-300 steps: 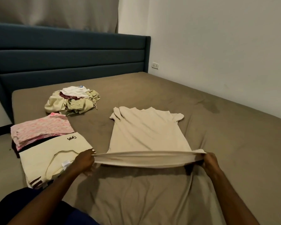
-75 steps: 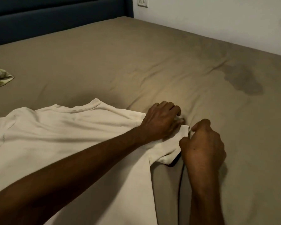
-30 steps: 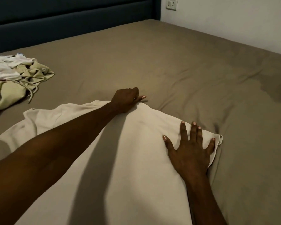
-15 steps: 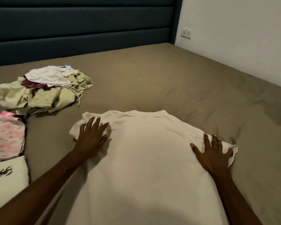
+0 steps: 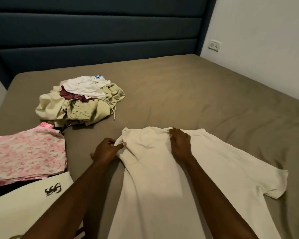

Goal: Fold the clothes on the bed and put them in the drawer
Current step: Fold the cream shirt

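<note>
Pinching the left sleeve of a cream T-shirt (image 5: 171,183) between thumb and curled fingers, the person's left hand (image 5: 106,150) grips the fabric at lower centre of the frame, while the right hand (image 5: 180,143) rests on the shirt at the collar, fingers bent down onto the cloth; whether it has hold of the fabric or only presses it cannot be told. The shirt lies spread on the brown bed (image 5: 205,94), collar toward the headboard (image 5: 97,30), its right sleeve lying flat at right of the frame. Both bare forearms reach forward from the bottom edge and converge on the shirt's upper end.

One loose heap of unfolded clothes (image 5: 79,100) sits at upper left of centre: pale green pieces, a white one on top and a maroon one tucked between. Two folded items lie along the left edge: a pink patterned garment (image 5: 26,152), and just below it a cream garment with a dark emblem (image 5: 24,204), with a dark layer showing between them. One wall socket (image 5: 214,45) is visible at upper right.
</note>
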The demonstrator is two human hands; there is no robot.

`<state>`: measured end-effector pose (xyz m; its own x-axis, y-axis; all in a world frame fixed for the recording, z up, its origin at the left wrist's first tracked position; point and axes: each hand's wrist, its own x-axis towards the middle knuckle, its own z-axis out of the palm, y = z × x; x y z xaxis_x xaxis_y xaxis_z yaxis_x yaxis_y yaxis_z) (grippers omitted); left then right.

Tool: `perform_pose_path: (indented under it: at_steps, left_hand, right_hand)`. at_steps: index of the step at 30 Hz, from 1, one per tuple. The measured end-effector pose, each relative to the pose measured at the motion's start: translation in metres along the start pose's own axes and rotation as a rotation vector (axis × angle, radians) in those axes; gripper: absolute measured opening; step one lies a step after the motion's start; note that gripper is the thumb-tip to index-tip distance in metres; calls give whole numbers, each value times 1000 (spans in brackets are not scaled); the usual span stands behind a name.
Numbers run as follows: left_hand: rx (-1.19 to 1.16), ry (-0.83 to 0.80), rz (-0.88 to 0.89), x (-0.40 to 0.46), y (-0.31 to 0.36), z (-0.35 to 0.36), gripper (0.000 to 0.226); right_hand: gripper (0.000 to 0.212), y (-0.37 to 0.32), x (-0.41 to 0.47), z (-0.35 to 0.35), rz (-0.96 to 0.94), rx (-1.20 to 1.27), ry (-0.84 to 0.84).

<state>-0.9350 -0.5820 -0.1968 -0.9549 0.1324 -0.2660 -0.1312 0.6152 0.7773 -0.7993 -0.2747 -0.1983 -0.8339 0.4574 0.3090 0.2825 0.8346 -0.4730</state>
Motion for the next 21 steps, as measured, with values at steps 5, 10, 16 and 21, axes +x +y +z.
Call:
perform_pose_path:
  at_steps: [5,10,16,21]
  left_hand:
    - [-261,-36,1,-6,-2,-3,37]
    - [-590,45,-77,-18,5,-10,12]
    - [-632,89,-99,-17,0,-11,15]
    - [-357,-3,-129,15,23,-9,61]
  right_hand:
    - [50,-1,33,32,68,-76,-77]
    - [26,4,61,33,260,132,93]
    - [19,15,67,56,332,220,143]
    - [21,6,58,60,256,25,186]
